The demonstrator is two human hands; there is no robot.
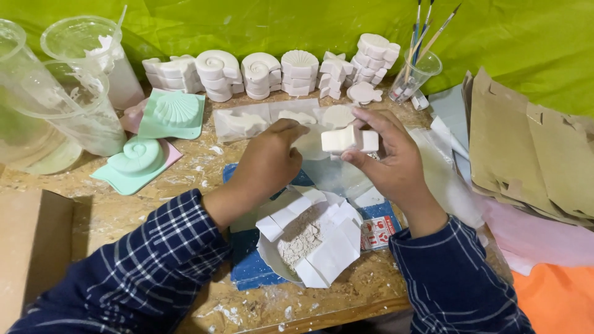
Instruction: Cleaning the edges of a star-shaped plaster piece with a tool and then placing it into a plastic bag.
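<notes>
My right hand (390, 158) holds a white plaster cast piece (348, 140) above the workbench, fingers wrapped round its right end. My left hand (267, 162) hovers just left of the piece, fingers curled; I cannot see anything in it. Below both hands sits a white bowl (272, 258) with plaster powder (300, 236) and several white scraps of sanding paper (337, 247). A clear plastic mould sheet (247, 122) with shell shapes lies behind the hands.
Stacks of white shell casts (260, 74) line the back. Two mint-green moulds (170, 114) lie at left beside clear plastic cups (80, 117). A cup of paintbrushes (416, 71) stands back right; brown sandpaper sheets (526, 148) pile at right. A cardboard box (31, 247) sits near left.
</notes>
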